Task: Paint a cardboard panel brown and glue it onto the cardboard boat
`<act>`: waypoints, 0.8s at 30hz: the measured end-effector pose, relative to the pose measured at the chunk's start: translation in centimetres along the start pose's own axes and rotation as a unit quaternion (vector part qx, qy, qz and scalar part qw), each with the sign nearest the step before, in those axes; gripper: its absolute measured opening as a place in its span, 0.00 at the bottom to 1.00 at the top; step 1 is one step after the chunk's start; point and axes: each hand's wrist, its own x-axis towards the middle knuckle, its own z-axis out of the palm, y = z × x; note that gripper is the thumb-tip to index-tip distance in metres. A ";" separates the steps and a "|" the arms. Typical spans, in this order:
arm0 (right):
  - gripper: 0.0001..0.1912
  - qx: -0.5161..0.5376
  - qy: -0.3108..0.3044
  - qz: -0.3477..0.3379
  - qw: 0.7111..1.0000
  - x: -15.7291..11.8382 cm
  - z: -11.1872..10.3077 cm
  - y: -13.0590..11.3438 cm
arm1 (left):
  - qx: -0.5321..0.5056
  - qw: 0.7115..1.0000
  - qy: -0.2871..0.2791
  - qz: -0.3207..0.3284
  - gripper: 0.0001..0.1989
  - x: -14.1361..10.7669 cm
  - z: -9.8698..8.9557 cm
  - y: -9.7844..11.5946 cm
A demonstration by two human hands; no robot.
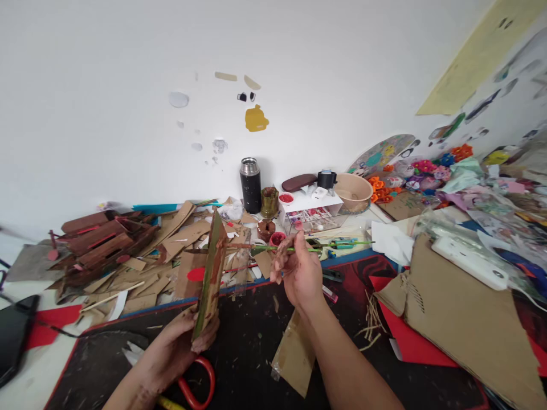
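Observation:
My left hand (182, 341) is closed round the lower end of a long, narrow cardboard piece (210, 279), streaked with brown and green paint and held up nearly upright. My right hand (301, 273) pinches a thin paintbrush (348, 245) with a green handle, lying almost level. Its brown tip reaches the painted face of the piece and seems to touch it. Paint smears both hands. Red-handled scissors (209, 378) lie beneath my left wrist, partly hidden by it. A cardboard strip (294, 356) rests on the dark mat under my right forearm.
Brown-painted cardboard constructions (98, 239) stand at the left beside a heap of cardboard scraps (171, 245). At the back are a black flask (250, 191), an amber jar (269, 202), small red paint pots (277, 238) and a beige bowl (354, 193). Large cardboard (465, 324) lies right.

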 end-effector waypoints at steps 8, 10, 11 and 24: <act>0.28 0.000 -0.007 0.006 1.000 0.1 -0.1 0.2 | -0.008 1.000 0.001 0.003 0.18 0.1 -0.3 -0.2; 0.28 0.002 -0.008 0.007 1.000 0.0 0.1 0.2 | -0.008 1.000 0.000 0.002 0.18 0.1 -0.3 -0.2; 0.28 0.001 -0.007 0.007 1.000 0.0 0.1 0.1 | -0.008 1.000 0.000 0.002 0.18 0.0 -0.3 -0.2; 0.28 -0.004 0.011 -0.005 1.000 0.2 -0.3 0.0 | -0.002 1.000 -0.001 -0.002 0.18 0.1 -0.4 -0.2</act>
